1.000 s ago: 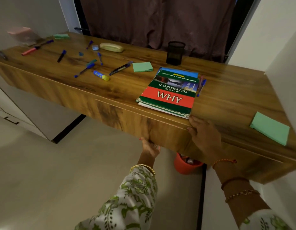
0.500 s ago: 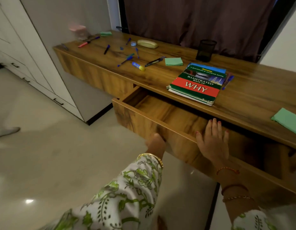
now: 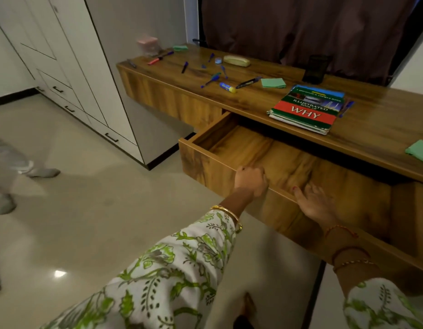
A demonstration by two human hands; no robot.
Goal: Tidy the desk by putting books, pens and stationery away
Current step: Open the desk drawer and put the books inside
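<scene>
Now gripping the drawer [image 3: 229, 160] front's top edge with the left hand [image 3: 250, 180], resting the right hand [image 3: 313, 201], fingers spread, alongside.

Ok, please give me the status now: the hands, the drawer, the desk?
Left hand grips drawer front edge; right hand rests open on it. Drawer pulled out, nothing visible inside. Book and pens on desk, not yet put away.

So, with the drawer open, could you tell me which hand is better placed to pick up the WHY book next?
Probably the right hand: it lies open on the drawer's front edge, below the WHY book, and holds nothing. The left hand grips that edge farther left.
</scene>
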